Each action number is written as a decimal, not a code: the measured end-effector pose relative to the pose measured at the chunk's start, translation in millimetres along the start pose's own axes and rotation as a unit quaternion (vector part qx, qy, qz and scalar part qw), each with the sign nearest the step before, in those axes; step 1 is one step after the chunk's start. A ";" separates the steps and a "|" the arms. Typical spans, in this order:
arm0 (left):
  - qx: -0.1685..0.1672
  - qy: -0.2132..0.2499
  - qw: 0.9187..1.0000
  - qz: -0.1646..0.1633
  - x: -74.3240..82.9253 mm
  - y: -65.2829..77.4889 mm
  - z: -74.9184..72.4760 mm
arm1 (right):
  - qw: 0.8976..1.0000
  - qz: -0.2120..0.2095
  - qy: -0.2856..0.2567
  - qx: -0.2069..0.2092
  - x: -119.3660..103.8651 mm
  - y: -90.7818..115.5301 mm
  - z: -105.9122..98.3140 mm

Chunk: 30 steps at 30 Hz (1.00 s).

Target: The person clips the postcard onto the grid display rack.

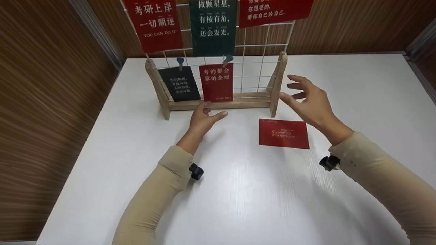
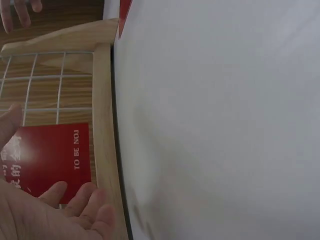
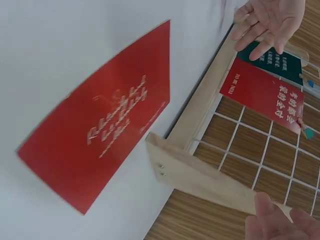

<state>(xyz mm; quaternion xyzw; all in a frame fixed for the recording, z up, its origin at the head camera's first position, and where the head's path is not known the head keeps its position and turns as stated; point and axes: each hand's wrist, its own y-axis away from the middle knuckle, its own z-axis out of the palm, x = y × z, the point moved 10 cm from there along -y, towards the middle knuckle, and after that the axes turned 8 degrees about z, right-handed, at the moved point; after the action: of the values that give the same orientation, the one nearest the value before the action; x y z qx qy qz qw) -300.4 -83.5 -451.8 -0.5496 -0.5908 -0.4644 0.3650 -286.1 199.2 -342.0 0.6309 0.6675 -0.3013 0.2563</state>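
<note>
A white wire grid rack on a wooden stand holds cards. My left hand is at the lower bar, its fingertips by the bottom edge of a red card; whether they touch it I cannot tell. In the left wrist view, the fingers of that hand look loosely bent and hold nothing. Beside the stand's right upright is my right hand, thumb and fingers apart, gripping nothing. A loose red card lies flat on the table below it, printed with white script.
A dark green card hangs left of the red one, under a blue-topped clip. A green-topped clip is on the red card. Higher up hang larger cards, including a green one. Wood-grain panels flank the white table.
</note>
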 end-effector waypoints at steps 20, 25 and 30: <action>-0.045 -0.092 0.994 0.027 13.5 4.5 71.4 | 0.990 0.094 0.063 -0.080 86.9 32.0 -24.9; -0.044 -0.119 0.991 0.031 14.6 2.3 82.5 | 0.987 0.105 0.072 -0.097 106.2 41.0 -29.8; -0.041 -0.123 0.991 0.038 16.1 1.2 90.4 | 0.984 0.117 0.077 -0.111 120.7 49.0 -32.4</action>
<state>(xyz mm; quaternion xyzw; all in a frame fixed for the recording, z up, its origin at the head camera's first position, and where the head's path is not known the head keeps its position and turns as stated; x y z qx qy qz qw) -294.1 7.3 -463.8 -0.6396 -0.5901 -0.4026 0.2839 -244.8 306.8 -410.8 0.6935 0.6362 -0.1442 0.3057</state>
